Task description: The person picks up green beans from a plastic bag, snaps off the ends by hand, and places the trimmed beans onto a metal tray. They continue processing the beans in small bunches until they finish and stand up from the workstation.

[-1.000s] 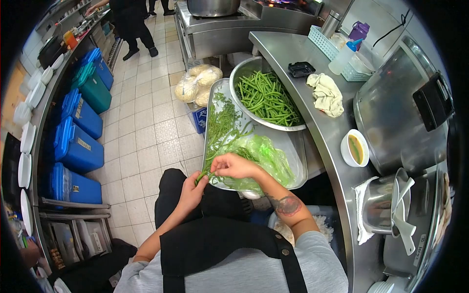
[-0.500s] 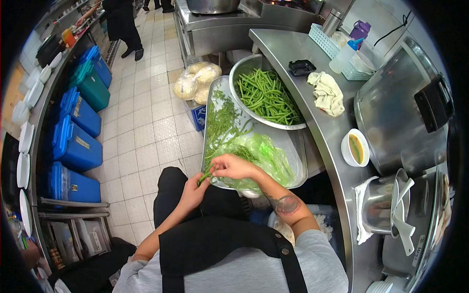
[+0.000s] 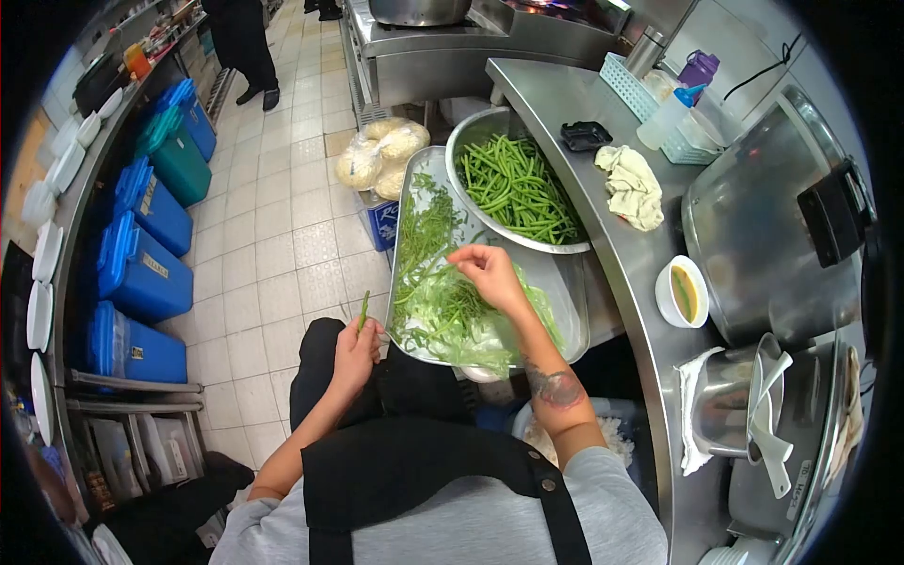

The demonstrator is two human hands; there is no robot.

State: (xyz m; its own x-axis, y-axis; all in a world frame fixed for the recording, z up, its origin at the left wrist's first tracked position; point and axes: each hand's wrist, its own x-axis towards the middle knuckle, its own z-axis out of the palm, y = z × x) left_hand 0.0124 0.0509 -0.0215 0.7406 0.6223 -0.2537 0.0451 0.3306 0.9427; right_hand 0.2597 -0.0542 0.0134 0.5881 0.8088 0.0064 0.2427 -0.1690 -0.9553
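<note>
My left hand (image 3: pixel 356 350) is closed round a short green vegetable stem (image 3: pixel 364 309), which points up past the fingertips. It is just off the near left corner of a metal tray (image 3: pixel 574 350), above my lap. Over the middle of that tray, my right hand (image 3: pixel 490 278) has its thumb and fingers pinched together; I cannot tell what is between them. Feathery greens (image 3: pixel 428 221) cover the tray's left side. A clear plastic bag (image 3: pixel 480 344) with more greens lies at its near end, partly under my right forearm.
Green beans (image 3: pixel 518 188) fill a large metal bowl (image 3: pixel 582 248) at the tray's far right. A steel counter (image 3: pixel 626 311) on the right bears a cloth, a soup bowl (image 3: pixel 682 292) and pots. Lidded blue bins (image 3: pixel 151 273) line the left. A person (image 3: pixel 240 47) stands farther back.
My hands have moved apart. The left went left and slightly down with the green stem; the right moved up and right, over the greens in the tray.
</note>
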